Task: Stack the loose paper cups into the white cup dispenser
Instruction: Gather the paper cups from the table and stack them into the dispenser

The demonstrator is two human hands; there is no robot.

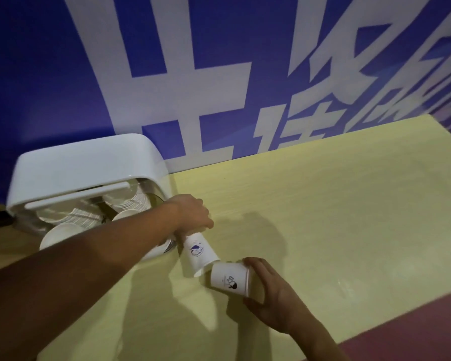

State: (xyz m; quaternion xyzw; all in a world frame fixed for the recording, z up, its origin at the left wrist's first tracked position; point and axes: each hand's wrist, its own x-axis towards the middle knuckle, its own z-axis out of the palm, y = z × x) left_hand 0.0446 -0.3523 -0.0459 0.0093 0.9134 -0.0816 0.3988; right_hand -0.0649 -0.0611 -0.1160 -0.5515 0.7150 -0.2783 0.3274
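The white cup dispenser stands at the left of the table against the wall, with stacks of white cups showing under its lid. My left hand grips the base of a white paper cup with a blue logo, its open mouth tilted down to the right. My right hand holds a second paper cup with a dark print by its rim, lying on its side. The second cup's base sits at the mouth of the first cup.
The pale yellow table stretches right and back to a blue wall banner with large white characters. A dark red floor shows past the table's front right edge.
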